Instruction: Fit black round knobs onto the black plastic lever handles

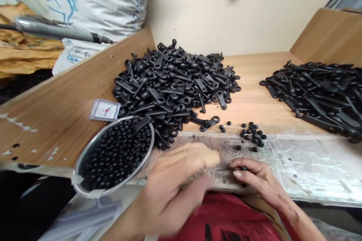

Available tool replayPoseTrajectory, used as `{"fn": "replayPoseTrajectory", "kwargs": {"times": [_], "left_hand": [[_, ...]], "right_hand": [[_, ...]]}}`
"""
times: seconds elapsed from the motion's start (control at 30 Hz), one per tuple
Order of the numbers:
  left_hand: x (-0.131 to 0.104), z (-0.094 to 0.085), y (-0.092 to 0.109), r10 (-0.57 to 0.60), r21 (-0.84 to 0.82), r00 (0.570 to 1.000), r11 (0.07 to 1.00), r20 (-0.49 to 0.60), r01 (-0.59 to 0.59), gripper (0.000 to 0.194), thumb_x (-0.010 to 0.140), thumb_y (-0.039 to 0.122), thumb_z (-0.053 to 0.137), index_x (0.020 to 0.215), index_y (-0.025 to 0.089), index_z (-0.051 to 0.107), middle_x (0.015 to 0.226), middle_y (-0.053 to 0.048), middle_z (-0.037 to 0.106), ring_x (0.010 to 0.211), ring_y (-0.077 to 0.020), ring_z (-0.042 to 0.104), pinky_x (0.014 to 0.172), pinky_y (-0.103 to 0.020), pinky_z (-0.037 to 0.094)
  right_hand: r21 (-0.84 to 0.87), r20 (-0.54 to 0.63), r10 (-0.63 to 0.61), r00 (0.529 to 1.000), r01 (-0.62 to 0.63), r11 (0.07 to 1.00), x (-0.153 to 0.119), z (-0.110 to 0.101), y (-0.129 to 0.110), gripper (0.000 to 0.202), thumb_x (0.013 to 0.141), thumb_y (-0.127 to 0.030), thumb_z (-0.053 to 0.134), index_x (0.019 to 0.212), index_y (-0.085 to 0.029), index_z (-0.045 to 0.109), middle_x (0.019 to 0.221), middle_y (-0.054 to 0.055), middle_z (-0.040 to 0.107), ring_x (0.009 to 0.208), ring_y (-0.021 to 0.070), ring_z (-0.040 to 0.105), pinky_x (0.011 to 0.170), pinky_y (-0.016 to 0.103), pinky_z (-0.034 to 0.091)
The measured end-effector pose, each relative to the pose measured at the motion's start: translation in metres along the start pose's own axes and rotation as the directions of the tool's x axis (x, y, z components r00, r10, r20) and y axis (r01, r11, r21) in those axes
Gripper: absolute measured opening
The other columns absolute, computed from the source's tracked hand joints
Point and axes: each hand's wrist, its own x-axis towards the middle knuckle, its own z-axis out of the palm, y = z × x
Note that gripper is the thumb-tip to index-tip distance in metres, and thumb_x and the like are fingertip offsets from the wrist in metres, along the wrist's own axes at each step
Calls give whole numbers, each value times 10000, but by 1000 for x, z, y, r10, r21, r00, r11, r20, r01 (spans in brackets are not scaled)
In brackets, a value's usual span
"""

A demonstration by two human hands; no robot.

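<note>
My left hand [178,184] is blurred by motion in front of the bench edge, right of the metal bowl [152,139]. Its fingers are smeared, and whether they hold anything cannot be made out. At the bench edge, my right hand [254,177] pinches a small black ball [243,168] between thumb and fingers. Several loose black balls [255,133] lie just beyond it. The bowl is filled with similar black balls [118,154], and one black link part [141,124] rests on them. Behind is a large heap of black link parts [172,83].
Another pile of black parts [319,94] lies at the right. A small square clock [104,110] stands left of the heap. An electric screwdriver [56,28] is at the upper left, near a white sack [113,0]. Wooden boards [226,22] wall the bench.
</note>
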Motion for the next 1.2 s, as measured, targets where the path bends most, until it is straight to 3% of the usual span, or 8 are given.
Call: {"fn": "replayPoseTrajectory", "kwargs": {"times": [0.1,0.27,0.33,0.43,0.57,0.77,1.0,1.2], "left_hand": [[22,29,-23,246,297,935,900,256,-318,254,811,139,422,982,186,604,953,-58,634,950,-224,551,871,-406,428],[22,65,-69,221,372,894,850,390,-372,355,757,63,361,975,191,610,855,-63,657,801,-215,589,722,-368,478],[22,68,-78,163,245,928,936,334,-253,344,778,121,397,1039,209,604,880,-58,661,822,-211,598,736,-352,486],[25,67,-71,-130,-171,962,970,240,174,345,755,261,538,1094,222,589,837,-41,664,712,-181,609,602,-294,510],[30,62,-40,-454,-638,839,559,299,530,248,622,242,674,863,180,677,696,-28,639,522,-129,551,401,-210,427],[23,54,-22,-305,-773,803,244,512,586,495,465,63,555,922,201,688,864,-83,672,758,-224,612,539,-280,515],[1,67,-26,-214,-692,805,420,554,587,426,583,89,656,972,261,660,828,-32,663,717,-156,606,607,-232,482],[-4,86,-20,-57,-353,875,901,481,253,192,785,199,488,844,177,669,686,-19,597,664,-136,533,663,-253,403]], "right_hand": [[101,73,4,997,-11,995,0,-1,0,294,688,-396,548,838,-174,667,580,-8,526,551,136,439,522,247,340],[239,96,-68,993,43,970,-1,3,5,290,736,-376,511,910,-159,591,591,-18,523,544,112,421,518,229,310],[301,36,-95,995,80,950,-2,6,8,258,737,-385,529,877,-170,543,579,-33,518,519,98,405,498,215,294],[367,-92,-135,987,159,917,-7,10,11,261,694,-417,585,750,-170,520,523,-55,465,479,79,365,465,203,260],[460,-139,-97,985,152,875,-14,10,12,269,599,-392,684,679,-148,602,474,-71,396,447,55,286,432,200,202],[677,-148,-31,989,124,725,-18,4,17,276,519,-290,770,746,-155,690,452,-55,493,393,50,380,389,177,255],[864,1,-188,982,94,495,-21,5,4,226,639,-297,735,816,-163,691,510,6,586,431,83,506,388,156,381],[899,31,-233,972,74,431,-11,24,-7,203,685,-305,713,819,-157,678,513,2,577,454,87,521,426,168,416]]}}
